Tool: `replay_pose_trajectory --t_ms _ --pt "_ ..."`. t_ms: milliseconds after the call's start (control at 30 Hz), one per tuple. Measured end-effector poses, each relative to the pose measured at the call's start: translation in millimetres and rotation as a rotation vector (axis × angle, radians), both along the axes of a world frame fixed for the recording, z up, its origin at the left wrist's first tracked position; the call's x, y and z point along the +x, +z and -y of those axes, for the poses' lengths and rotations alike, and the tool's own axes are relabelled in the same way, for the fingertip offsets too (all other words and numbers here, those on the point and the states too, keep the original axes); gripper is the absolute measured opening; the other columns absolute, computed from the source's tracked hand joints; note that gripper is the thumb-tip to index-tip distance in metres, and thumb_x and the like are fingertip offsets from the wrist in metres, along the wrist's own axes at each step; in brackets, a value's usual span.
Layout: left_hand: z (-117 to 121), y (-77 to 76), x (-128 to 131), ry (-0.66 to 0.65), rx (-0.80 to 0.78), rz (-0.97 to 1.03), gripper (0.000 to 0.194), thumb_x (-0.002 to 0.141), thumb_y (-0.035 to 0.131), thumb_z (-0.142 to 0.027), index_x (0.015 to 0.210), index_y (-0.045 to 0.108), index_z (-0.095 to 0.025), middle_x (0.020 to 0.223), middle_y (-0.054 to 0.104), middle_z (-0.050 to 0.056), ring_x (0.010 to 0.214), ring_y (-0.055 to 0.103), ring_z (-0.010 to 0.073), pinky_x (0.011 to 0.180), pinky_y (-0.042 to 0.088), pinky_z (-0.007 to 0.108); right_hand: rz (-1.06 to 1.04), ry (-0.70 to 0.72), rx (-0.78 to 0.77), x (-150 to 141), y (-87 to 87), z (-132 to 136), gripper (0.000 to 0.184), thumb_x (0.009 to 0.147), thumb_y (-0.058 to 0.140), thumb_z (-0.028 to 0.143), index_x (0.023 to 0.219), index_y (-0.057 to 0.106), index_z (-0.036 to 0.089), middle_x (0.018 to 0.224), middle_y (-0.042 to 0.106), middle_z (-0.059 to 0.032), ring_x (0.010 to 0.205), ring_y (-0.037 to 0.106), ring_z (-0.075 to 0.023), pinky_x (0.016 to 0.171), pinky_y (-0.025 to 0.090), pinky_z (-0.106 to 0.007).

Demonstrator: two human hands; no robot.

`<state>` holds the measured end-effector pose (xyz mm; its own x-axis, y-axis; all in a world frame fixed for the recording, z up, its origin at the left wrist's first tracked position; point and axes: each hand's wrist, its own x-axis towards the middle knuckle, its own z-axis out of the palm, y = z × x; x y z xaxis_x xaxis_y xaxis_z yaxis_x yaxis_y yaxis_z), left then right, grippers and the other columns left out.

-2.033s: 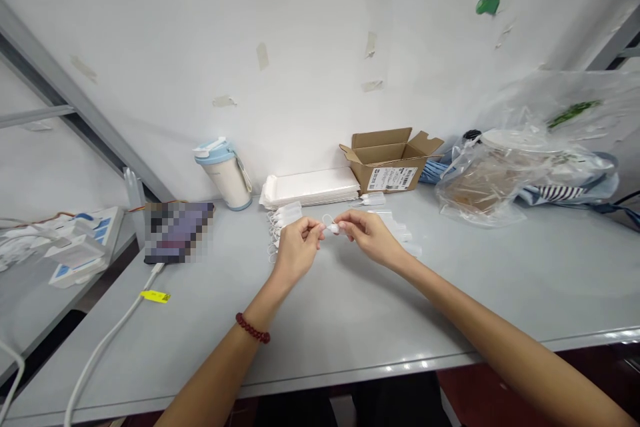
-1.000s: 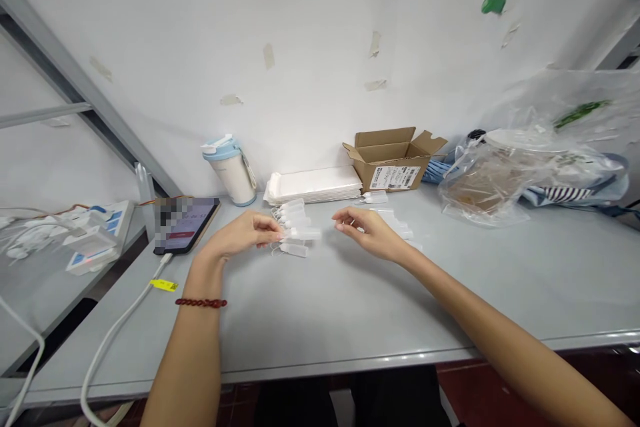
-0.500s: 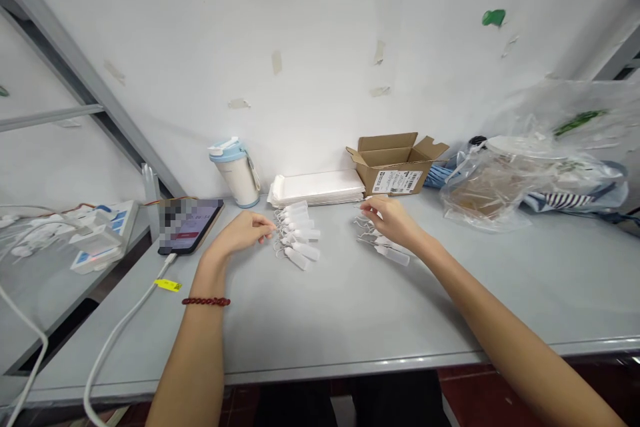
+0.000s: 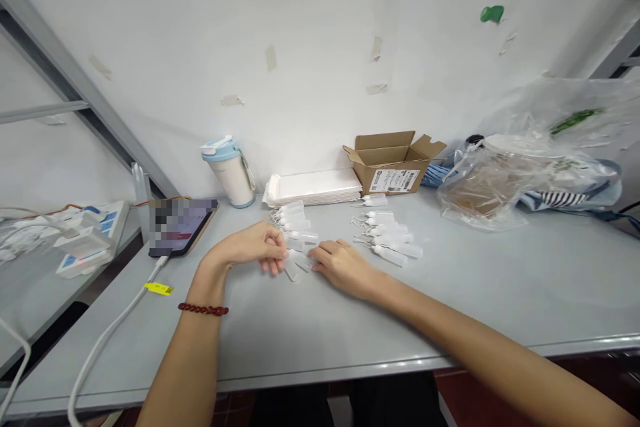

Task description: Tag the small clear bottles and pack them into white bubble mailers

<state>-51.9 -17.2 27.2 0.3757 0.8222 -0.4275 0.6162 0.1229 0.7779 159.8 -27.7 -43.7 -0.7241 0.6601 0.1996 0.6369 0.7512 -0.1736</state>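
Observation:
Small translucent white tube-like pieces with thin white strings lie in two groups, a left group (image 4: 293,212) and a right group (image 4: 393,233). At the near end of the left group, my left hand (image 4: 257,247) is closed, thumb and fingers pinched at the string end of a tube-like piece (image 4: 291,272). My right hand (image 4: 345,268) is bent over the table close by. Its fingertips are pressed together at the outer end of a neighbouring piece (image 4: 302,261). The fingers partly hide both pieces.
Behind the pieces lie a stack of flat white packets (image 4: 315,187) and an open cardboard box (image 4: 390,163). A tumbler (image 4: 231,177) and a cabled phone (image 4: 184,227) are at left, beside a power strip (image 4: 95,247). Plastic-wrapped items (image 4: 485,180) lie at right.
My right hand has moved left from the right group to the near end of the left group, uncovering the right group. My left hand has shifted slightly right and nearer me.

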Motion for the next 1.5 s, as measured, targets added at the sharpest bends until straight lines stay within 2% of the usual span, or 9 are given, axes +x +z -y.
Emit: replay_pose_trajectory --t_ms 133,300,467,567,667,767,1000,1267,1500 --pt "2.7 1.0 7.9 -0.108 -0.074 0.026 0.02 0.067 0.066 -0.035 0.074 0.061 -0.016 0.073 0.072 0.009 0.059 0.068 0.0198 0.046 0.045 0.023 -0.001 -0.075 0.034 -10.2 -6.0 1.0 0.018 0.092 0.047 0.024 0.103 0.058 0.015 0.096 0.065 -0.0103 0.089 0.061 -0.0201 0.075 0.04 -0.031" --pt "3.5 0.9 12.7 -0.133 -0.089 0.088 0.021 0.068 0.067 -0.034 0.078 0.063 -0.016 0.078 0.073 0.01 0.067 0.069 0.0219 0.05 0.047 0.025 -0.025 -0.169 0.032 4.1 8.7 -7.7 0.019 0.092 0.046 0.019 0.102 0.06 0.014 0.096 0.066 -0.0105 0.087 0.061 -0.0197 0.074 0.038 -0.031" --pt "0.3 0.6 13.0 -0.011 0.032 0.147 0.02 0.07 0.065 -0.036 0.072 0.064 -0.016 0.074 0.071 0.009 0.061 0.065 0.0166 0.053 0.048 0.025 -0.193 -0.314 0.001 36.9 21.1 -30.6 0.018 0.088 0.047 0.012 0.097 0.062 0.014 0.095 0.067 -0.0109 0.085 0.06 -0.0188 0.071 0.039 -0.029" --pt "-4.8 -3.6 10.4 0.179 0.158 0.138 0.021 0.07 0.063 -0.036 0.065 0.061 -0.015 0.063 0.066 0.005 0.053 0.059 0.0125 0.048 0.043 0.022 -0.253 -0.248 -0.124 41.0 16.8 -34.7 0.019 0.087 0.052 0.018 0.105 0.059 0.015 0.089 0.067 -0.0064 0.075 0.059 -0.0159 0.067 0.041 -0.027" --pt "-9.1 -8.2 7.2 0.291 0.225 0.069 0.022 0.069 0.063 -0.034 0.058 0.057 -0.015 0.054 0.058 0.0 0.046 0.05 0.0086 0.042 0.036 0.019 -0.193 -0.161 -0.097 27.3 9.3 -26.7 0.028 0.087 0.056 0.024 0.114 0.056 0.015 0.097 0.064 -0.0087 0.09 0.058 -0.0188 0.077 0.043 -0.03" --pt "-10.9 -10.5 6.4 0.28 0.206 0.017 0.017 0.063 0.067 -0.031 0.062 0.061 -0.015 0.052 0.056 -0.001 0.044 0.047 0.0084 0.04 0.034 0.019 -0.067 -0.165 -0.04 9.1 4.0 -16.9 0.031 0.089 0.052 0.027 0.117 0.055 0.015 0.107 0.059 -0.0124 0.101 0.055 -0.0228 0.082 0.043 -0.033" --pt "-12.9 -16.1 11.4 0.163 0.186 0.017 0.018 0.056 0.068 -0.027 0.068 0.064 -0.014 0.049 0.057 -0.001 0.045 0.05 0.0114 0.042 0.038 0.022 0.012 -0.242 -0.047 -1.0 0.3 -16.3 0.026 0.093 0.043 0.022 0.114 0.056 0.015 0.108 0.058 -0.0128 0.101 0.055 -0.0228 0.083 0.044 -0.034" --pt "-12.5 -9.4 -7.1 0.261 0.254 -0.053 0.022 0.058 0.069 -0.032 0.071 0.064 -0.015 0.057 0.06 0.001 0.052 0.054 0.013 0.045 0.04 0.022 -0.124 -0.197 -0.096 -2.0 -3.6 -17.4 0.027 0.091 0.046 0.018 0.116 0.054 0.013 0.105 0.06 -0.012 0.098 0.057 -0.021 0.084 0.045 -0.034" --pt "-10.1 -8.8 -12.3 0.221 0.077 -0.164 0.029 0.06 0.068 -0.041 0.059 0.064 -0.012 0.063 0.066 0.006 0.059 0.059 0.0163 0.05 0.047 0.025 -0.408 -0.079 -0.221 0.4 -10.0 -20.4 0.024 0.088 0.048 0.014 0.111 0.056 0.015 0.098 0.064 -0.0086 0.085 0.059 -0.0163 0.077 0.047 -0.031"
